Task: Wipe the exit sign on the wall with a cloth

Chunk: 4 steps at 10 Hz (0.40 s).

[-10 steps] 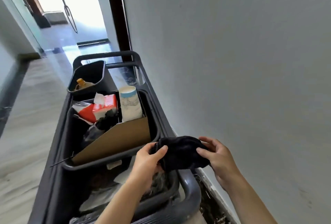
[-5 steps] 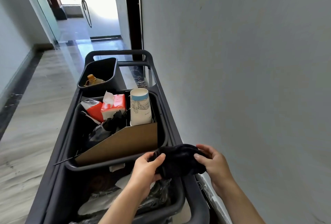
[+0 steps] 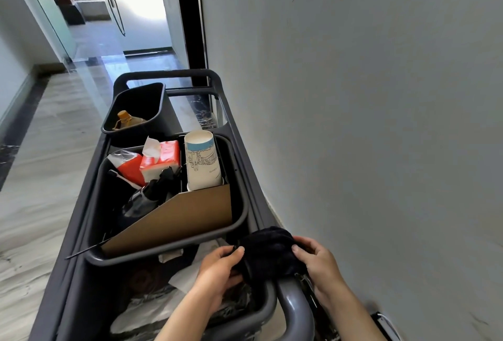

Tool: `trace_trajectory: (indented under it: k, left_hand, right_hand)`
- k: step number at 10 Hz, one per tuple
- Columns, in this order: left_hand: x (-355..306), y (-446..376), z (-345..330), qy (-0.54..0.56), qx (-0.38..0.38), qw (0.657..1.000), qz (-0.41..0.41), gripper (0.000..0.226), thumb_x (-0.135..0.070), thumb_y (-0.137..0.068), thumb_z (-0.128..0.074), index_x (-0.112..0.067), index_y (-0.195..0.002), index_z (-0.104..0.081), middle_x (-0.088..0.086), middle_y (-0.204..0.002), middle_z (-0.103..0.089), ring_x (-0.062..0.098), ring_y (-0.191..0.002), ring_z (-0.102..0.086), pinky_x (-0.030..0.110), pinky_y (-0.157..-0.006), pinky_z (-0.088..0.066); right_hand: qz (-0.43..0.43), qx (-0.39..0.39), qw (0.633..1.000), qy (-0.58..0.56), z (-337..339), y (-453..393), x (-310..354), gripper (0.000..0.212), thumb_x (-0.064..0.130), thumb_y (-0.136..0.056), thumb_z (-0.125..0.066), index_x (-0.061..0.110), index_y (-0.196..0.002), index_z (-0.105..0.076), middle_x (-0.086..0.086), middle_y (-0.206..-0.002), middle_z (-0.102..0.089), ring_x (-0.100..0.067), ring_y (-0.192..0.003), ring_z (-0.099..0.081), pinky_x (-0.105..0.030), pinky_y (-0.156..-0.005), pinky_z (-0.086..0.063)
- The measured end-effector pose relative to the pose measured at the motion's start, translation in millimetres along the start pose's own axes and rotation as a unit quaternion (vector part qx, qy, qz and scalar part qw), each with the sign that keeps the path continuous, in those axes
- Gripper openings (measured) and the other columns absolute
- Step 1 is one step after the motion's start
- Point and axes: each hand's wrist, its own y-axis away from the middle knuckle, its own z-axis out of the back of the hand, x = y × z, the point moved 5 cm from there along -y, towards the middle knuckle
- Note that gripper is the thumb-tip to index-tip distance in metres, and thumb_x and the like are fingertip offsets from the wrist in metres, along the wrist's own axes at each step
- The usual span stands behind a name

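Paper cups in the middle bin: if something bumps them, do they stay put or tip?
Probably tip-prone: the paper cups form a tall, narrow stack that already leans. Likely light, being paper, so a small nudge would shift them. The cardboard sheet in front and the bin wall beside them should catch a fall.

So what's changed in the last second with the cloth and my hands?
Little. Both hands keep their grip on the dark cloth, left hand and right hand at opposite ends, now lower and closer to the cart handle. The view swung, so the wall fills less. The bin and its contents stayed put. No exit sign shows.
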Motion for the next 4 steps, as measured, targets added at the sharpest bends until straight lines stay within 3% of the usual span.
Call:
trace_trajectory:
  k: [1, 2, 3, 4]
  left_hand:
    - [-4, -3, 12, -0.04, -0.024, 0.998, -0.032, 0.008, -0.015, -0.1, -0.067, -0.009, -0.104, -0.069, 0.013, -0.107, -0.073, 0.028, -0.099, -0.069, 0.038, -0.076, -0.06]
    - [-12, -2, 22, -0.067, -0.043, 0.996, -0.049, 0.008, -0.019, -0.102, -0.063, -0.014, -0.102, -0.069, 0.009, -0.107, -0.071, 0.022, -0.098, -0.067, 0.04, -0.085, -0.057]
    - [-29, 7, 28, -0.093, -0.059, 0.99, -0.084, 0.012, -0.019, -0.104, -0.058, -0.015, -0.105, -0.069, 0.005, -0.101, -0.068, 0.017, -0.089, -0.064, 0.033, -0.076, -0.054]
    - [-46, 18, 25, -0.134, -0.071, 0.979, -0.138, 0.013, -0.02, -0.104, -0.057, -0.019, -0.103, -0.07, 0.0, -0.099, -0.069, 0.014, -0.089, -0.063, 0.032, -0.078, -0.055]
  right_hand:
    - [-0.002, 0.005, 1.0, -0.012, 3, 4, 0, 0.02, 0.005, -0.086, -0.068, 0.017, -0.099, -0.075, -0.008, -0.099, -0.077, -0.024, -0.094, -0.073, -0.038, -0.079, -0.058]
    - [-0.006, -0.006, 1.0, -0.02, 9, 10, 4, 0.016, 0.013, -0.088, -0.068, 0.018, -0.102, -0.073, -0.009, -0.105, -0.074, -0.025, -0.1, -0.07, -0.043, -0.087, -0.057]
    - [0.035, -0.021, 0.999, 0.02, 13, 27, 24, 0.013, 0.026, -0.094, -0.06, 0.026, -0.105, -0.067, 0.0, -0.112, -0.069, -0.016, -0.105, -0.063, -0.038, -0.089, -0.052]
    - [0.072, -0.044, 0.995, 0.058, 17, 43, 40, 0.016, 0.031, -0.096, -0.055, 0.029, -0.11, -0.064, 0.008, -0.115, -0.064, -0.007, -0.106, -0.058, -0.032, -0.09, -0.048]
